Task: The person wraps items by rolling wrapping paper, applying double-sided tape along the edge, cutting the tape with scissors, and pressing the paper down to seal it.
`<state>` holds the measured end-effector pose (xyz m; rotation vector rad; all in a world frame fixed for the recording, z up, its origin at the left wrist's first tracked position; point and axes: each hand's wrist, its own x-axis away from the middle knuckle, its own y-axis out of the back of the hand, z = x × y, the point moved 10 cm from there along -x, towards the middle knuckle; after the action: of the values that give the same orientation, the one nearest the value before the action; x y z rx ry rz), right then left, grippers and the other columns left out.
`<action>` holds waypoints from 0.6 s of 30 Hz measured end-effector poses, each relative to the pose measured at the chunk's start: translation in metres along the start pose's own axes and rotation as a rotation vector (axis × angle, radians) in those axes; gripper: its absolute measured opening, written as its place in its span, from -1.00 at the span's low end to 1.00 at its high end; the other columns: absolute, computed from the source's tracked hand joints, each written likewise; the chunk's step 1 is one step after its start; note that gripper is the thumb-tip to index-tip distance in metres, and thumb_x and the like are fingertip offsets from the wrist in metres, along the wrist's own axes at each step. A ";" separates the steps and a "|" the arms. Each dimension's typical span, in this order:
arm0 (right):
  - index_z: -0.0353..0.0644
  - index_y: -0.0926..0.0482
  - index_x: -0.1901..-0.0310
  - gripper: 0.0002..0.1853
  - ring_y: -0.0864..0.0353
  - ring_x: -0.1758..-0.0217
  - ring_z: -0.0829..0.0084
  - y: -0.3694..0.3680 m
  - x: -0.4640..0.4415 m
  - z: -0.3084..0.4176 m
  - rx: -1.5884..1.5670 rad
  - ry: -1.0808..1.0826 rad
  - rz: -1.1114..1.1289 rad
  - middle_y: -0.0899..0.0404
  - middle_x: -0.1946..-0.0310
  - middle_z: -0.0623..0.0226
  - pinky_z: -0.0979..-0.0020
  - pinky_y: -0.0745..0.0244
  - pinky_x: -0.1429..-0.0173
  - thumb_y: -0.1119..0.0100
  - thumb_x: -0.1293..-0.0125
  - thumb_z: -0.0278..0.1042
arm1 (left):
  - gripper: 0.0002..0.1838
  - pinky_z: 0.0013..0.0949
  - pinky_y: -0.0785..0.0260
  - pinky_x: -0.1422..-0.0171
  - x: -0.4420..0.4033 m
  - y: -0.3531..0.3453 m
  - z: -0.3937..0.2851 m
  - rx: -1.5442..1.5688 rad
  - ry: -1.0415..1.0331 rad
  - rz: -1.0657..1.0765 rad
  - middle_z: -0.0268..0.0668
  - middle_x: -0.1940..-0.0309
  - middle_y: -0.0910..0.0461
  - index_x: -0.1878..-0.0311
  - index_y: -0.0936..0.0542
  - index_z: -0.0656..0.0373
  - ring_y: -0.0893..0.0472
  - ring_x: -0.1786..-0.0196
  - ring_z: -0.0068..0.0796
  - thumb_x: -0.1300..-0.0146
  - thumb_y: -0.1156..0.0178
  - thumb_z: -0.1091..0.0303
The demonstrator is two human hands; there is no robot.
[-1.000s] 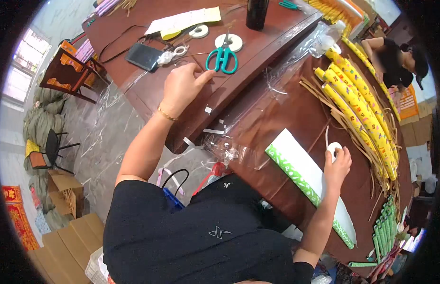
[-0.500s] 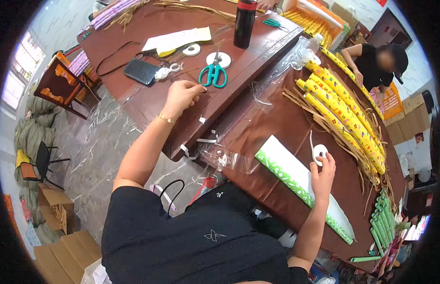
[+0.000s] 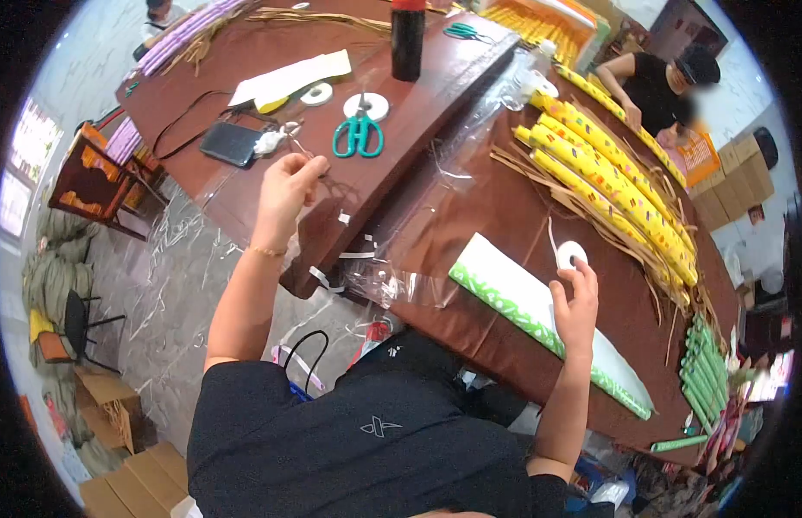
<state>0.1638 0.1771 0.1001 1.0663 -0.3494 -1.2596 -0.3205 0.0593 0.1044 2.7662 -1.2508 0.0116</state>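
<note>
My left hand [image 3: 290, 192] is raised over the near edge of the dark table, fingers pinched together on something too small to make out. Close by lie green-handled scissors [image 3: 359, 138], a black phone [image 3: 231, 143] and a white tape roll [image 3: 366, 106]. On the brown cloth, my right hand [image 3: 577, 302] has its fingers apart and curved beside another white tape roll [image 3: 571, 255], whose loose end points up; whether the fingertips touch it is unclear. Under my right wrist lies a green-and-white patterned sheet [image 3: 522, 306], its green edge toward me.
Yellow patterned rolls [image 3: 612, 177] lie with brown strips at the right, with thin green rolls [image 3: 702, 375] nearer. A dark bottle [image 3: 407, 43] stands at the back. Another person [image 3: 656, 86] works at the far right. A cardboard box [image 3: 107, 406] is on the floor.
The view has shifted, so the table items appear lower or further left. My left hand has moved back from the scissors. My right fingers have loosened around the tape roll.
</note>
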 end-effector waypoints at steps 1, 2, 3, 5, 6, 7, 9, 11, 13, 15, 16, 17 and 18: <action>-0.27 -0.62 0.09 -0.77 -0.44 -0.33 -0.02 0.003 0.000 0.004 -0.007 0.022 -0.020 -0.47 -0.24 -0.03 0.11 -0.32 -0.40 -0.27 -0.25 -0.37 | -0.75 -0.57 -0.18 0.50 0.009 -0.002 -0.016 -0.055 -0.078 -0.001 -0.51 0.59 -0.46 0.39 -0.56 0.14 -0.39 0.57 -0.74 -0.27 -0.37 0.22; -0.28 -0.62 0.09 -0.78 -0.47 -0.32 0.00 0.005 -0.001 0.010 -0.015 0.047 -0.036 -0.48 -0.24 0.00 0.16 -0.36 -0.38 -0.25 -0.26 -0.40 | -0.75 -0.57 -0.18 0.50 0.019 -0.007 -0.023 -0.056 -0.074 0.013 -0.51 0.59 -0.46 0.39 -0.56 0.14 -0.39 0.57 -0.74 -0.27 -0.37 0.22; -0.29 -0.62 0.06 -0.76 -0.48 -0.33 0.03 0.008 -0.002 0.015 -0.067 0.034 -0.033 -0.49 -0.24 0.01 0.19 -0.36 -0.39 -0.26 -0.26 -0.41 | -0.76 -0.59 -0.19 0.48 0.032 -0.019 -0.039 -0.104 -0.154 0.092 -0.50 0.58 -0.46 0.40 -0.54 0.16 -0.41 0.55 -0.76 -0.28 -0.35 0.27; -0.29 -0.61 0.03 -0.75 -0.50 -0.31 0.09 0.011 -0.005 0.028 -0.126 0.051 -0.027 -0.49 -0.23 0.05 0.22 -0.41 -0.34 -0.25 -0.28 -0.43 | -0.80 -0.62 -0.22 0.44 0.053 -0.046 -0.059 -0.104 -0.230 0.266 -0.51 0.56 -0.47 0.41 -0.50 0.19 -0.44 0.48 -0.80 -0.29 -0.30 0.42; -0.29 -0.61 0.00 -0.74 -0.52 -0.30 0.14 0.014 -0.007 0.037 -0.184 0.075 -0.026 -0.50 -0.23 0.08 0.25 -0.45 -0.30 -0.24 -0.30 -0.45 | -0.80 -0.62 -0.22 0.44 0.062 -0.054 -0.066 -0.104 -0.228 0.282 -0.51 0.56 -0.47 0.41 -0.50 0.19 -0.44 0.48 -0.80 -0.29 -0.30 0.42; -0.29 -0.59 -0.07 -0.72 -0.57 -0.23 0.29 0.011 -0.010 0.039 -0.380 -0.016 0.016 -0.50 -0.22 0.16 0.34 -0.52 -0.20 -0.19 -0.34 -0.50 | -0.81 -0.62 -0.20 0.44 0.073 -0.073 -0.071 -0.078 -0.195 0.406 -0.52 0.55 -0.47 0.42 -0.49 0.19 -0.43 0.48 -0.81 -0.28 -0.30 0.45; -0.32 -0.54 -0.16 -0.66 -0.57 -0.02 0.49 0.013 -0.016 0.060 -0.509 0.029 0.045 -0.48 -0.13 0.24 0.49 -0.54 -0.04 -0.14 -0.36 -0.56 | -0.81 -0.60 -0.16 0.43 0.089 -0.103 -0.066 -0.007 -0.112 0.614 -0.56 0.54 -0.45 0.43 -0.48 0.21 -0.38 0.45 -0.82 -0.24 -0.31 0.48; -0.33 -0.52 -0.21 -0.61 -0.52 0.10 0.56 0.015 -0.018 0.078 -0.594 0.041 0.075 -0.46 -0.08 0.27 0.54 -0.52 0.03 -0.13 -0.35 -0.58 | -0.80 -0.58 -0.15 0.43 0.103 -0.127 -0.072 -0.040 -0.159 0.743 -0.57 0.55 -0.43 0.43 -0.48 0.22 -0.37 0.45 -0.81 -0.23 -0.32 0.47; -0.31 -0.51 -0.23 -0.58 -0.50 0.16 0.58 0.020 -0.021 0.097 -0.601 0.068 0.109 -0.45 -0.05 0.28 0.55 -0.51 0.08 -0.14 -0.32 -0.58 | -0.79 -0.52 -0.17 0.41 0.118 -0.152 -0.073 -0.045 -0.190 0.901 -0.53 0.57 -0.42 0.42 -0.49 0.23 -0.37 0.46 -0.77 -0.20 -0.36 0.45; -0.27 -0.55 -0.20 -0.58 -0.46 0.26 0.62 0.027 -0.020 0.109 -0.499 0.190 0.087 -0.49 0.00 0.31 0.56 -0.43 0.22 -0.19 -0.28 -0.55 | -0.79 -0.51 -0.18 0.41 0.129 -0.169 -0.081 -0.113 -0.328 0.987 -0.49 0.58 -0.42 0.42 -0.50 0.23 -0.37 0.47 -0.74 -0.19 -0.36 0.45; -0.25 -0.57 -0.18 -0.58 -0.44 0.31 0.65 0.030 -0.019 0.112 -0.444 0.232 0.084 -0.50 0.02 0.32 0.57 -0.39 0.27 -0.21 -0.27 -0.55 | -0.80 -0.50 -0.19 0.41 0.138 -0.176 -0.089 -0.184 -0.474 1.041 -0.45 0.59 -0.42 0.42 -0.50 0.23 -0.37 0.49 -0.71 -0.18 -0.37 0.45; -0.25 -0.57 -0.18 -0.58 -0.44 0.31 0.65 0.032 -0.018 0.110 -0.439 0.214 0.078 -0.50 0.02 0.32 0.57 -0.39 0.27 -0.21 -0.27 -0.55 | -0.79 -0.46 -0.23 0.42 0.147 -0.184 -0.097 -0.188 -0.580 1.081 -0.36 0.60 -0.43 0.43 -0.50 0.24 -0.41 0.52 -0.61 -0.16 -0.37 0.45; -0.25 -0.59 -0.16 -0.59 -0.41 0.35 0.66 0.035 -0.017 0.107 -0.445 0.191 0.067 -0.50 0.04 0.34 0.58 -0.35 0.29 -0.23 -0.24 -0.55 | -0.79 -0.46 -0.23 0.42 0.148 -0.188 -0.096 -0.184 -0.574 1.097 -0.36 0.60 -0.43 0.43 -0.50 0.24 -0.41 0.52 -0.61 -0.16 -0.37 0.45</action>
<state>0.1007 0.1412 0.1883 0.7759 0.0435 -1.0981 -0.0782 0.0816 0.1901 1.6333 -2.5467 -0.7795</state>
